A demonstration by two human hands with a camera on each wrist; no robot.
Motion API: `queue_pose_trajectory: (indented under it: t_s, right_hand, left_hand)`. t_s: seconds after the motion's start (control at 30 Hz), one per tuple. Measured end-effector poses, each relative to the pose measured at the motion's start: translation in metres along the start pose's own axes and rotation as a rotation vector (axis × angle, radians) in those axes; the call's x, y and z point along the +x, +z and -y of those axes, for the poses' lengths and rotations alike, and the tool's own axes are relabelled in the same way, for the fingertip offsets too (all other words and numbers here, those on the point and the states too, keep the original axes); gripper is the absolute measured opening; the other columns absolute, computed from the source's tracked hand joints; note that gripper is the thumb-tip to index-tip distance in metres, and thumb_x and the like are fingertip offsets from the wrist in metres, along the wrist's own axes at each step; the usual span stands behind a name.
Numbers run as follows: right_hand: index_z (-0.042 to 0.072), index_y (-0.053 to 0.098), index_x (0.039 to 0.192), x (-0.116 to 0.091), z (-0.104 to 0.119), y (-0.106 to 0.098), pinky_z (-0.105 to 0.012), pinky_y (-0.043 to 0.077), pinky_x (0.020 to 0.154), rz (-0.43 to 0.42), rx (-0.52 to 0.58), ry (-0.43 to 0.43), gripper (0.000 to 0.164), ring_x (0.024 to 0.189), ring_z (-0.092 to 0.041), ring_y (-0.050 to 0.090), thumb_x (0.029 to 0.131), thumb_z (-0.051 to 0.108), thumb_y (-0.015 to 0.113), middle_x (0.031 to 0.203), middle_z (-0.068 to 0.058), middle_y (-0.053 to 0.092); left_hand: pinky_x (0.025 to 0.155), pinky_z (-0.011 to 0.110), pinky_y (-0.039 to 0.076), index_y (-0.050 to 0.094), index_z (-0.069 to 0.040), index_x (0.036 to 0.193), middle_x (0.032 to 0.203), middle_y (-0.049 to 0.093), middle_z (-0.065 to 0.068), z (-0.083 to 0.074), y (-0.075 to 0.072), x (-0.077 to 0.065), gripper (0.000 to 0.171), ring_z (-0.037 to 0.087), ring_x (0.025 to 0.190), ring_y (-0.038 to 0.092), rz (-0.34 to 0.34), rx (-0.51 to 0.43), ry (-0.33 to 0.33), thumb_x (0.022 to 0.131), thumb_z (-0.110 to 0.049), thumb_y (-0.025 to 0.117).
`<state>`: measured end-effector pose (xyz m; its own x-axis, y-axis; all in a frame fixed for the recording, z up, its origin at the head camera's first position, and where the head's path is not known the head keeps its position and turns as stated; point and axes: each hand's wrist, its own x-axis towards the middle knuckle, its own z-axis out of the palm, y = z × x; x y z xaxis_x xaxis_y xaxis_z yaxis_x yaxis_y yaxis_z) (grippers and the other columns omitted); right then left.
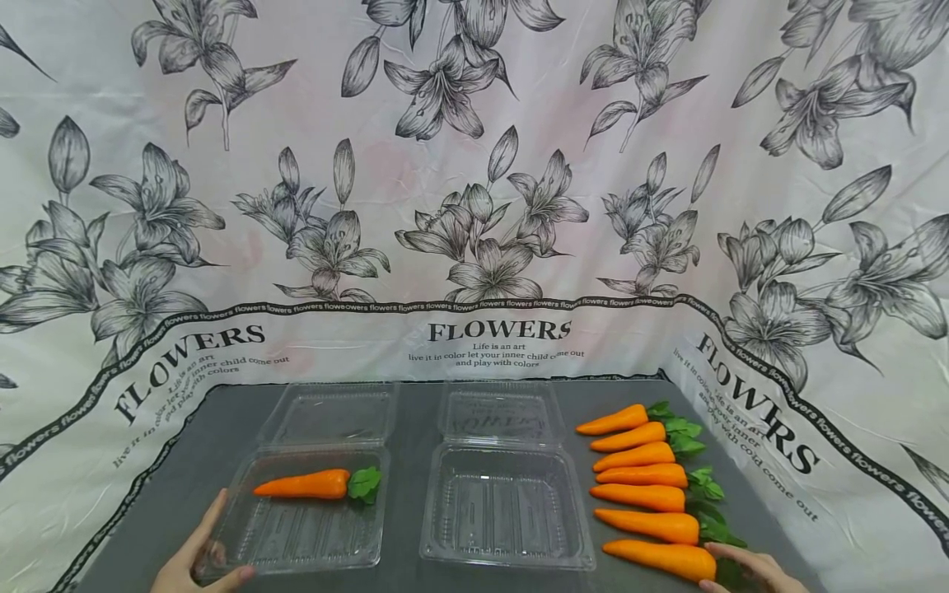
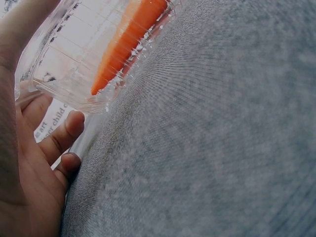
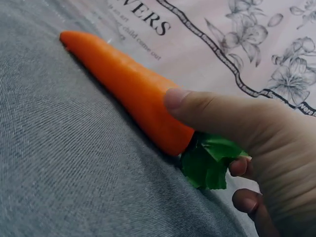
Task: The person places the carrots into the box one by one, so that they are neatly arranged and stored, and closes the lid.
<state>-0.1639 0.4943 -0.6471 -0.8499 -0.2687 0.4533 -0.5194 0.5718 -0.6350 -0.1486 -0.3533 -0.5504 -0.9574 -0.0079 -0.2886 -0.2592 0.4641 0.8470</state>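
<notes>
My left hand [image 1: 196,556] holds the front left corner of an open clear plastic container [image 1: 311,553], thumb at its front and fingers along its left side. Inside that container lies one orange carrot [image 1: 302,484] with green leaves, its tip pointing left. At the right, my right hand [image 1: 752,570] grips the nearest carrot [image 1: 656,557] at its leafy end. The right wrist view shows the thumb on this carrot's [image 3: 126,84] orange body and fingertips by the green leaves [image 3: 210,160]; the carrot lies on the grey cloth.
Several more carrots [image 1: 639,497] lie in a column behind the gripped one, tips leftward. A second clear container [image 1: 507,553] stands in the middle, its lid [image 1: 500,416] folded back. A flower-printed cloth [image 1: 489,346] hangs behind the grey table surface [image 1: 411,494].
</notes>
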Motion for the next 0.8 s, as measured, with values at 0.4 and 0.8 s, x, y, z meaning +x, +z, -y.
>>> queue_pose_trajectory:
  t_s: [0.4, 0.8]
  right_hand:
    - [0.058, 0.047, 0.149, 0.029, 0.042, -0.027, -0.015, 0.053, 0.084, 0.565, 0.477, 0.081, 0.089, 0.098, 0.004, 0.071, 0.102, -0.018, 0.046, 0.123, 0.024, 0.071]
    - [0.043, 0.043, 0.16, 0.037, 0.053, -0.028, -0.013, 0.05, 0.09, 0.59, 0.531, -0.119, 0.094, 0.127, 0.011, 0.055, 0.096, -0.026, 0.045, 0.151, 0.03, 0.05]
  left_hand:
    - [0.057, 0.03, 0.044, -0.025, -0.036, 0.164, 0.085, 0.049, 0.005, -0.001, -0.001, 0.001, 0.117, 0.012, 0.065, 0.042, 0.007, -0.004, 0.0, 0.101, -0.03, 0.073]
    - [0.054, 0.027, 0.043, -0.026, -0.037, 0.163, 0.083, 0.047, 0.003, -0.001, 0.0, 0.001, 0.119, 0.009, 0.057, 0.038, 0.011, -0.001, 0.0, 0.1, -0.029, 0.075]
